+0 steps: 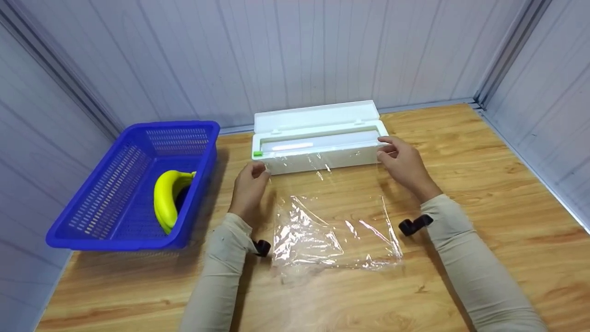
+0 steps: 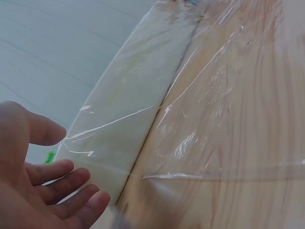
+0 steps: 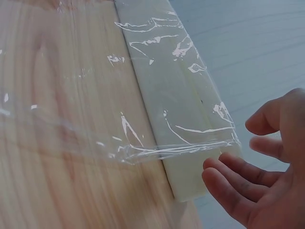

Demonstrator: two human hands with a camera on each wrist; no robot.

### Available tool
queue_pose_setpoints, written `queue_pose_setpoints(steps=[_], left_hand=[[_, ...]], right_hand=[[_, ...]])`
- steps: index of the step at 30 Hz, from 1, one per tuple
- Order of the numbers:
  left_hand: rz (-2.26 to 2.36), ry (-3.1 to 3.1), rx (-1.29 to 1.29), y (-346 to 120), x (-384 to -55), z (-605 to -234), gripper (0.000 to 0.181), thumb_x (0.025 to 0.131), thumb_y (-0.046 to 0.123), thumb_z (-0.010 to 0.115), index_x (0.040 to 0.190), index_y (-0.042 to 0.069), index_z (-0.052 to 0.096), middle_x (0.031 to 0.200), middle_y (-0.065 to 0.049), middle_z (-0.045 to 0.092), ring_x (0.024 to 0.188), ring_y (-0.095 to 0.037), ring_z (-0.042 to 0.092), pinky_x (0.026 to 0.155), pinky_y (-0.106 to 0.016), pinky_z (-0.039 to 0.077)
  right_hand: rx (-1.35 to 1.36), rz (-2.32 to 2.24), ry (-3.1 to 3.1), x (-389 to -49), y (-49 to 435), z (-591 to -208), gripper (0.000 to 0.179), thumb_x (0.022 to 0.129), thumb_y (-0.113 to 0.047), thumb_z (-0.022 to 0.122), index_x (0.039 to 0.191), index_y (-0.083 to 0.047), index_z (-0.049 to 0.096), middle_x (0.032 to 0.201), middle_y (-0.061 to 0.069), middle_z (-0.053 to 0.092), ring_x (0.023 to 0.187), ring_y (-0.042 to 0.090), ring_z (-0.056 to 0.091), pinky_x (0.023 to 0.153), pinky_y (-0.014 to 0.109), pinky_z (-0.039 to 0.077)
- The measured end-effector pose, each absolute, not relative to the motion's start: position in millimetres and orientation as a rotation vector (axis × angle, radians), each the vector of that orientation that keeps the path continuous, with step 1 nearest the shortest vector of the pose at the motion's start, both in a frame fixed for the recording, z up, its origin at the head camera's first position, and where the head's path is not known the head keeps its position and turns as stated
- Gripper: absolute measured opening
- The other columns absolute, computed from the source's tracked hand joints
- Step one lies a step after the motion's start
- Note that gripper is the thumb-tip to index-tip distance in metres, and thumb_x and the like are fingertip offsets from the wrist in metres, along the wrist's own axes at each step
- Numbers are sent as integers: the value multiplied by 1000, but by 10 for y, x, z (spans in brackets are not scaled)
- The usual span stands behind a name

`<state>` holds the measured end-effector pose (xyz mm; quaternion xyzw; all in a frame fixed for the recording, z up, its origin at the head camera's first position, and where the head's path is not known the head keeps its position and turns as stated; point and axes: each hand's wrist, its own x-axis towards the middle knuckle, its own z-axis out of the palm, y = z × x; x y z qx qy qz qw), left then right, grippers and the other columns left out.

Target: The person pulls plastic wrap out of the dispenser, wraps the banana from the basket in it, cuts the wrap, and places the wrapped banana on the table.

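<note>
A sheet of clear plastic wrap runs from a white wrap dispenser box down over the table toward me. The box's lid is swung back, and a pale roll lies inside. At the box's front left corner is my left hand, its thumb and fingers parted beside the wrap's edge. My right hand is at the front right corner, fingers loosely bent and apart from the thumb, close to the wrap's other edge. Nothing shows between the fingertips of either hand.
On the left stands a blue plastic basket with yellow bananas and a dark item partly hidden behind them. A small green slider sits on the box's left end. White panel walls enclose the wooden table.
</note>
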<state>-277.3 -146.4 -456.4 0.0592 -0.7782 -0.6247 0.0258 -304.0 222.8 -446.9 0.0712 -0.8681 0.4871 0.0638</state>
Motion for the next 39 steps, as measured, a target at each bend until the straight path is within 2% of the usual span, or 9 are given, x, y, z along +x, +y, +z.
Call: queue_pose_setpoints(steps=[8,15,19,24,29,34,39], left_hand=[[-1935,-2408,255,-1427,-2867,-4561,28,97,16,62,122,3,63,115,-10,63,98,-24,58,82,-36,51],[-1943,-2395,291,-1394,-2957,-4569,26,99,17,61,120,3,65,116,-11,64,103,-28,59,84,-41,55],[-1950,-2359,331,-1397,-3017,-4601,23,99,17,62,115,2,68,110,-10,64,95,-28,61,81,-39,55],[-1995,-2242,365,-1408,-3071,-4673,18,98,18,64,103,1,70,91,-8,62,75,-20,58,68,-31,54],[-1918,-2204,396,-1403,-3071,-4696,17,95,18,65,93,2,70,86,-9,62,71,-14,53,61,-24,45],[-1995,-2162,389,-1375,-3063,-4628,16,95,12,63,95,-3,67,93,-17,64,76,-21,56,64,-25,45],[-2237,-2020,444,-1385,-3065,-4561,18,99,10,59,104,-7,64,105,-20,67,92,-30,63,81,-39,54]], right_hand=[[92,1729,-2522,-3070,2163,-4438,45,99,-14,58,140,3,48,118,24,63,100,30,66,80,37,58],[9,1850,-2422,-3130,2135,-4477,39,99,-13,59,131,8,51,113,20,59,99,33,66,80,37,59],[-25,1815,-2404,-3184,2126,-4510,34,98,-15,63,124,7,57,106,16,63,95,30,66,78,37,59],[-80,1789,-2474,-3216,2106,-4533,32,98,-23,64,116,4,63,107,20,67,94,32,67,75,34,59],[-127,1750,-2557,-3248,2037,-4569,32,98,-28,64,107,3,70,103,18,69,86,26,66,70,29,57],[-110,1781,-2477,-3259,2003,-4570,29,98,-22,65,103,6,69,98,18,69,85,23,65,72,26,55],[-86,1897,-2366,-3254,1987,-4554,27,99,-20,64,106,6,67,101,16,72,91,24,68,80,34,56]])
